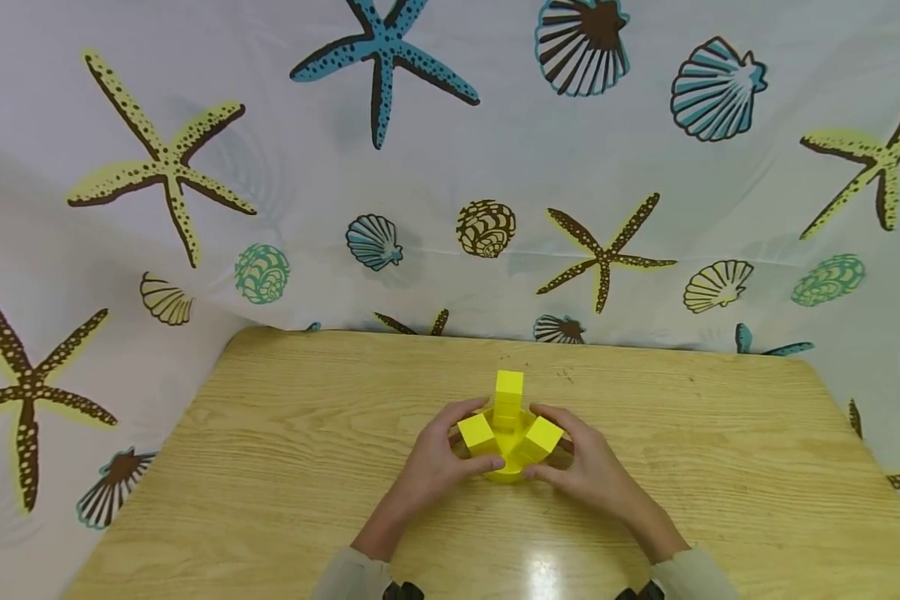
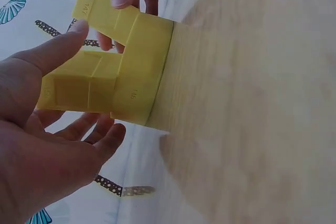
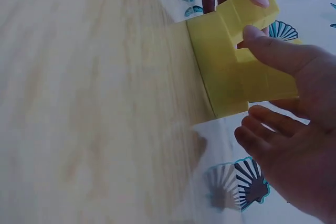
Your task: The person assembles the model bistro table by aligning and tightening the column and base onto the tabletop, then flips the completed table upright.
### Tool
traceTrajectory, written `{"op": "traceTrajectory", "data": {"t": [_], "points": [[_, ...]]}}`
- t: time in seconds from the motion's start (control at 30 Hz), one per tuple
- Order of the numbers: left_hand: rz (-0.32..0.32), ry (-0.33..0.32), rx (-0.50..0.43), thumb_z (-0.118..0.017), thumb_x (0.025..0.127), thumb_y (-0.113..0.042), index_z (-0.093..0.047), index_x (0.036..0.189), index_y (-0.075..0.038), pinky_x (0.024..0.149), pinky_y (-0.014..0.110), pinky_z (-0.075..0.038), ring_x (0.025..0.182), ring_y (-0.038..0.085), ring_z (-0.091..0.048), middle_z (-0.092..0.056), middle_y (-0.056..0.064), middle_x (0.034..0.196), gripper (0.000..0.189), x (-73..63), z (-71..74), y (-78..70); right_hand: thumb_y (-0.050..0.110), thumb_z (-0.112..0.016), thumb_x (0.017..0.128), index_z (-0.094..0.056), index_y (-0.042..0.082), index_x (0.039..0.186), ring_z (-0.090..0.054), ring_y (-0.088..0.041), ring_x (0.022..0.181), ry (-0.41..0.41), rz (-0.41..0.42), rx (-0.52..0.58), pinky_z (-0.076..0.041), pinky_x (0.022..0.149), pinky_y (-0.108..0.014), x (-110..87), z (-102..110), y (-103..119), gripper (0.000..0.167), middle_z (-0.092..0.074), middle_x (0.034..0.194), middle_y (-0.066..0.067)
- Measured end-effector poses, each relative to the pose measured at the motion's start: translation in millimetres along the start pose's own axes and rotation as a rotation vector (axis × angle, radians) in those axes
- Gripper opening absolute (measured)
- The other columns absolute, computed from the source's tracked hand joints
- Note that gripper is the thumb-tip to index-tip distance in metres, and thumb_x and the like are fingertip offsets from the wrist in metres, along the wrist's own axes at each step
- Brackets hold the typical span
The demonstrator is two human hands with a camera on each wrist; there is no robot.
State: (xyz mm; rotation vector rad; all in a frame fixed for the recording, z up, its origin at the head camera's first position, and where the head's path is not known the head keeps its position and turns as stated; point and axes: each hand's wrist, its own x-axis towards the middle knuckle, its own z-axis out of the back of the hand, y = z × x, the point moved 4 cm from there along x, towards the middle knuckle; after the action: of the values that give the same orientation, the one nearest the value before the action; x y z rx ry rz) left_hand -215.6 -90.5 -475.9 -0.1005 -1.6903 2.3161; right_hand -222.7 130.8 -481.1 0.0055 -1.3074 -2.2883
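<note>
A bright yellow plastic piece (image 1: 507, 443) stands on the wooden table, with a round base and three square-ended blocks that slant up and outward. Raised numbers show on its sides in the left wrist view. The left hand (image 1: 435, 458) grips it around the left block, thumb at the near side and fingers behind. Opposite, the right hand (image 1: 598, 468) holds the right block in the same way. In the right wrist view, the right thumb (image 3: 278, 52) lies across the yellow piece. Some fingertips of both hands are hidden behind the blocks.
The wooden table (image 1: 307, 442) extends to both sides of the hands. Behind it and at its sides hangs a white cloth (image 1: 450, 158) printed with starfish and shells. Light sleeves (image 1: 354, 575) cover the forearms at the bottom edge.
</note>
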Motion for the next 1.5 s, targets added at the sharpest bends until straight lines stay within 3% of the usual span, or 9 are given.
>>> {"op": "traceTrajectory", "data": {"t": [0.17,0.33,0.53,0.67,0.8,0.97,1.13,1.3,1.5], "points": [[0.025,0.097,0.056,-0.09,0.081,-0.016,-0.043,0.155,-0.006,0.113,0.051,-0.043,0.139,0.033,-0.047,-0.043,0.013,0.156,0.088,9.6,-1.4,6.8,0.024,-0.09,0.081,-0.045,-0.002,0.151,-0.049,-0.038,0.137,0.054,-0.03,-0.018,-0.051,0.103,-0.048,4.5,-4.3,-4.4,0.088,-0.047,0.153,-0.019],[0.049,0.203,0.031,-0.086,0.085,-0.011,-0.034,0.158,0.001,0.11,0.048,-0.046,0.136,0.035,-0.052,-0.043,0.018,0.158,0.091,14.4,-1.6,13.3,0.025,-0.091,0.08,-0.045,-0.002,0.151,-0.056,-0.032,0.131,0.083,-0.046,-0.039,-0.053,0.103,-0.044,7.1,-6.4,-6.3,0.089,-0.051,0.151,-0.018],[0.057,0.229,0.024,-0.085,0.084,-0.006,-0.035,0.157,0.003,0.109,0.047,-0.047,0.136,0.037,-0.051,-0.043,0.021,0.157,0.089,17.5,-2.3,15.9,0.028,-0.091,0.08,-0.047,-0.001,0.151,-0.064,-0.024,0.114,0.094,-0.074,-0.048,-0.057,0.092,-0.035,9.3,-6.6,-9.0,0.089,-0.057,0.144,-0.018],[0.06,0.21,0.09,-0.088,0.082,-0.011,-0.04,0.155,0.001,0.109,0.049,-0.047,0.133,0.035,-0.055,-0.049,0.019,0.152,0.088,18.1,-1.2,15.4,0.03,-0.091,0.079,-0.049,-0.001,0.149,-0.063,-0.026,0.119,0.084,-0.076,-0.069,-0.056,0.096,-0.037,9.4,-6.0,-8.5,0.087,-0.057,0.145,-0.016],[0.077,0.173,0.132,-0.09,0.081,-0.02,-0.056,0.144,-0.002,0.104,0.046,-0.052,0.121,0.027,-0.063,-0.064,0.012,0.136,0.074,17.7,2.5,11.2,0.033,-0.09,0.081,-0.053,0.001,0.146,-0.062,-0.029,0.124,0.079,-0.136,-0.001,-0.055,0.1,-0.041,7.0,-3.3,-6.2,0.082,-0.061,0.14,-0.014],[0.099,0.089,0.005,-0.085,0.087,-0.033,-0.064,0.136,-0.001,0.097,0.04,-0.057,0.116,0.025,-0.068,-0.069,0.011,0.128,0.062,18.9,7.9,0.5,0.034,-0.084,0.087,-0.06,0.001,0.138,-0.066,-0.031,0.118,0.033,-0.246,0.165,-0.058,0.095,-0.037,3.0,6.7,1.3,0.066,-0.067,0.13,-0.016],[0.103,-0.037,-0.066,-0.072,0.095,-0.046,-0.065,0.135,0.0,0.095,0.041,-0.058,0.112,0.025,-0.069,-0.07,0.013,0.125,0.061,19.0,10.0,-14.3,0.016,-0.084,0.087,-0.054,-0.001,0.144,-0.064,-0.038,0.121,0.019,-0.246,0.376,-0.057,0.095,-0.034,1.5,12.5,10.0,0.067,-0.061,0.136,-0.023],[0.082,-0.067,-0.088,-0.065,0.101,-0.045,-0.06,0.139,0.003,0.098,0.043,-0.056,0.117,0.028,-0.067,-0.068,0.017,0.13,0.062,14.6,6.5,-20.5,0.006,-0.082,0.088,-0.058,-0.003,0.137,-0.068,-0.035,0.114,-0.115,-0.194,0.318,-0.058,0.094,-0.032,0.5,13.8,15.6,0.054,-0.067,0.129,-0.023],[0.035,-0.084,-0.162,-0.069,0.1,-0.021,-0.053,0.145,0.004,0.101,0.038,-0.053,0.128,0.033,-0.06,-0.059,0.021,0.141,0.054,9.3,3.6,-21.3,0.004,-0.079,0.089,-0.046,0.0,0.128,-0.072,-0.032,0.107,-0.313,-0.145,0.304,-0.061,0.085,-0.031,-5.1,17.3,22.5,0.052,-0.072,0.119,-0.019]]}}
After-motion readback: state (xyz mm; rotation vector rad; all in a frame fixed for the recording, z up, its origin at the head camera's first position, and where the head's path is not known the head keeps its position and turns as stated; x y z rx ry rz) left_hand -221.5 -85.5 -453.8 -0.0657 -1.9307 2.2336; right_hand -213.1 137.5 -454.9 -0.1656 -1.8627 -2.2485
